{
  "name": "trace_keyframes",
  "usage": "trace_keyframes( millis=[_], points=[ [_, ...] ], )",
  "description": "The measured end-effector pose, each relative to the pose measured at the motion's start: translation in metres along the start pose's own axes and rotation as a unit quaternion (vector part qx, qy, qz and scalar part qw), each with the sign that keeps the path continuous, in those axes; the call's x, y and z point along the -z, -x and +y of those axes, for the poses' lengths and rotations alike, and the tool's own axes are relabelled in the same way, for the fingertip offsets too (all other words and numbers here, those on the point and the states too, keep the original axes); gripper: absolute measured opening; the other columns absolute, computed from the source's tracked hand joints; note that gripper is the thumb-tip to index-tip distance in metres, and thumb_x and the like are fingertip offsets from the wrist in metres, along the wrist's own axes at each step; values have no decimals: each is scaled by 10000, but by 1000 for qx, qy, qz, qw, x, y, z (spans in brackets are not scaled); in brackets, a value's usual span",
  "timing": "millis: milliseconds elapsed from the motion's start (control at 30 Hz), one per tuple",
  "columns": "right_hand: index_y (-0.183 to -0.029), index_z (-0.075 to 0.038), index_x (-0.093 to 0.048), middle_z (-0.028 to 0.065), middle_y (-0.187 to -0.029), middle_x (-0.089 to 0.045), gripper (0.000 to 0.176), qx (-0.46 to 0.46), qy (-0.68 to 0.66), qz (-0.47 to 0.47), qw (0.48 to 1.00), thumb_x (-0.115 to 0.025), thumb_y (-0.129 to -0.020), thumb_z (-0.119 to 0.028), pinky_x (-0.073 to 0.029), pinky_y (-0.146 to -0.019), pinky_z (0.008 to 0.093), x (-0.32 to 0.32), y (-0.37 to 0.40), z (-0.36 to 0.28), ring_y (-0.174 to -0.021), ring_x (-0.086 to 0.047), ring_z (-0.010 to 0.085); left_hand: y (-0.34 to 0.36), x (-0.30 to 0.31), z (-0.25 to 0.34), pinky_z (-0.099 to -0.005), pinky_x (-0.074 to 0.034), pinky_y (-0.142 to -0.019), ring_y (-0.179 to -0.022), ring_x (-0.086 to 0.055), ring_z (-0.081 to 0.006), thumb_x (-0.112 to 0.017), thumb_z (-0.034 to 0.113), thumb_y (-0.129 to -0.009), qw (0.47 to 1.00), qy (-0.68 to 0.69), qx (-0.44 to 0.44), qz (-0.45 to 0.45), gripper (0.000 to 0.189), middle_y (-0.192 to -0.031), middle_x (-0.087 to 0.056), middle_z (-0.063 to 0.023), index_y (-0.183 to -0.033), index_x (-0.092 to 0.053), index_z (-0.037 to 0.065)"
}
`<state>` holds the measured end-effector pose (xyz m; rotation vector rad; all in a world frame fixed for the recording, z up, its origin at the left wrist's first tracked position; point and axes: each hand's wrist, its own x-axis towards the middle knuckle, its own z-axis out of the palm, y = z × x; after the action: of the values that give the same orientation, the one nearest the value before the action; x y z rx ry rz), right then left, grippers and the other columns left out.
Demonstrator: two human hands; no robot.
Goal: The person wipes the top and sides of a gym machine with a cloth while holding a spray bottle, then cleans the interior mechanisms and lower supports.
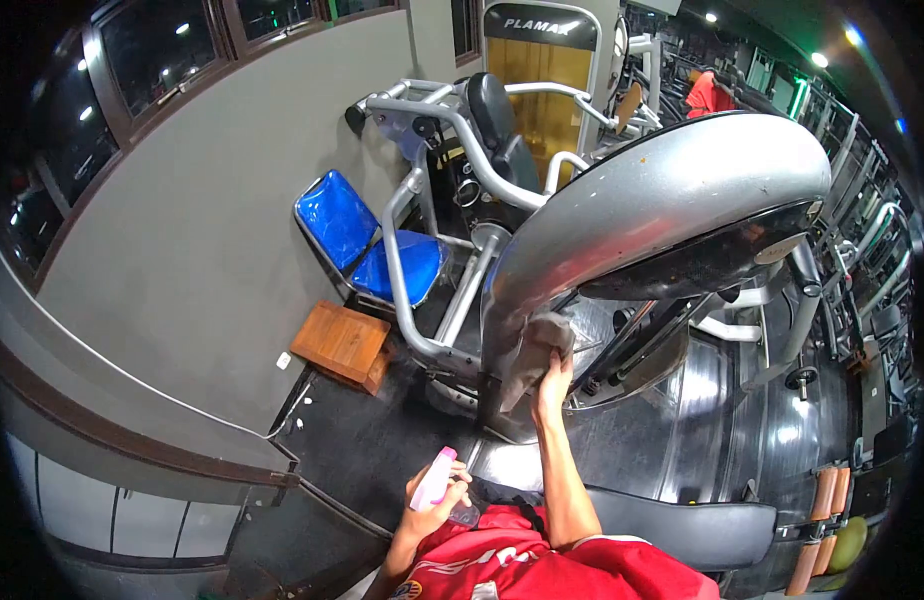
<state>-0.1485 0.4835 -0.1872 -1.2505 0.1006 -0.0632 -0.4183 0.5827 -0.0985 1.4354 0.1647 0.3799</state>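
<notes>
My left hand [434,502] is closed around a spray bottle [437,478] with a pink and white head, low in front of my red shirt. Part of its clear body shows below the fingers. Stretched forward, my right hand [553,385] holds a greyish cloth [534,358] against the lower frame of a large silver gym machine [672,185]. The cloth hangs loosely and covers part of the curved upright. My right fingers are partly hidden by the cloth.
A blue chair [407,262] and a wooden step box [342,342] stand by the grey wall. Behind is another machine with a PLAMAX panel [542,90]. A black padded bench [682,525] lies close on my right, and a dumbbell [802,380] is on the floor.
</notes>
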Motion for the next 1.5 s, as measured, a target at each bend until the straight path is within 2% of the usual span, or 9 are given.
trace_keyframes(
  millis=[300,433,700,767,867,1067,1333,1467,1500],
  points=[
    [-1320,28,-396,155,-1238,-544,413,193,98,-48,975,-436,-916,-45,-349,-998,309,-49,3,-10,-1155,-506,225,-6,-3,2,-255,-516,-578,-627,-648,-154,-595,-27,-828,1000,6,-15,-16,241,-862,-636,-111,-1061,-539,-48],
    [-1273,1,-467,179,-1169,-586,382,93,240,-21,966,-432,-910,-117,-395,-921,302,-22,-15,39,-1081,-553,237,-6,-1,1,-254,-516,-579,-624,-648,-156,-596,-24,-830,1000,-18,0,-14,242,-868,-633,-112,-1065,-540,-46],
    [-1080,-15,-546,39,-942,-596,221,127,-92,-49,986,-444,-964,-173,-429,-789,272,-63,4,-112,-839,-539,123,-15,-3,1,-260,-520,-583,-629,-646,-156,-597,-27,-835,1000,18,2,-24,245,-872,-631,-111,-1072,-538,-44],
    [-1062,19,-527,89,-946,-602,189,226,-143,68,961,-446,-958,-117,-421,-834,303,-79,16,-130,-891,-556,186,-19,-3,1,-261,-522,-584,-629,-646,-155,-594,-31,-836,999,23,-1,-30,244,-873,-631,-111,-1073,-537,-46],
    [-1172,44,-511,159,-1071,-608,286,214,109,138,961,-476,-903,-48,-411,-909,321,-79,34,-88,-1022,-571,239,-24,-2,-1,-260,-524,-585,-628,-645,-152,-590,-40,-835,999,16,-4,-34,246,-873,-632,-112,-1075,-534,-50],
    [-1230,46,-496,132,-1192,-576,351,83,89,36,992,-433,-885,31,-362,-971,275,-56,22,2,-1121,-518,168,-31,-2,-3,-259,-523,-579,-624,-646,-148,-600,-32,-836,999,5,-11,-47,252,-871,-637,-107,-1079,-534,-49],
    [-1152,51,-522,109,-1094,-591,268,257,-63,146,953,-452,-901,-10,-369,-925,276,-98,49,-99,-1005,-529,183,-26,2,-2,-255,-519,-572,-623,-645,-144,-611,-10,-840,1000,20,10,-22,242,-858,-638,-102,-1070,-545,-45],
    [-1148,46,-524,94,-1081,-591,296,351,32,8,936,-458,-865,-8,-391,-900,281,-70,19,-14,-977,-533,179,-23,9,-1,-254,-520,-572,-624,-642,-147,-609,-14,-841,1000,31,5,-2,247,-864,-635,-103,-1077,-543,-47],
    [-1164,55,-518,116,-1109,-598,327,265,54,-5,963,-453,-851,-14,-395,-910,288,-62,21,3,-1018,-543,198,-22,11,-1,-253,-520,-572,-624,-640,-148,-608,-16,-840,1000,21,0,-1,250,-866,-634,-104,-1079,-542,-48]
  ],
)
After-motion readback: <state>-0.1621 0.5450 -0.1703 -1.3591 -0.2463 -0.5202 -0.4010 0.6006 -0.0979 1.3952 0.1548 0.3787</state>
